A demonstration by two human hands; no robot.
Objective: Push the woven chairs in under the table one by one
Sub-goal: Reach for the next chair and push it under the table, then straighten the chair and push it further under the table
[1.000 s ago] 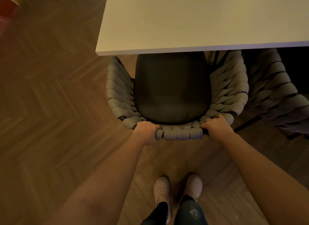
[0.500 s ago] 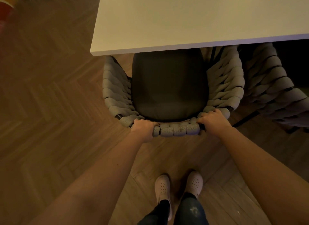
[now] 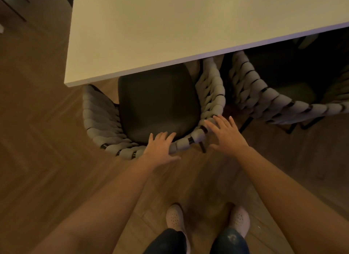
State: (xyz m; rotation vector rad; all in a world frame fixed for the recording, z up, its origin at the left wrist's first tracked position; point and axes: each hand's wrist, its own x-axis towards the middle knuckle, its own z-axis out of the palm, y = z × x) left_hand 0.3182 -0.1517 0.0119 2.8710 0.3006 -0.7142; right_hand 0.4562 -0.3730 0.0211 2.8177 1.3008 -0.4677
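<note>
Both hands spread flat, left hand on the woven chair backrest, right hand off it, holding nothing; half-tucked and skewed at the desk corner, it risks scraping the neighbouring woven chair.

Home dining room: table, woven chairs, parquet.

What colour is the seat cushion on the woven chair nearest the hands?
Dark, near-black seat cushion, framed by pale grey woven rope backrest; head view, dim light.
</note>
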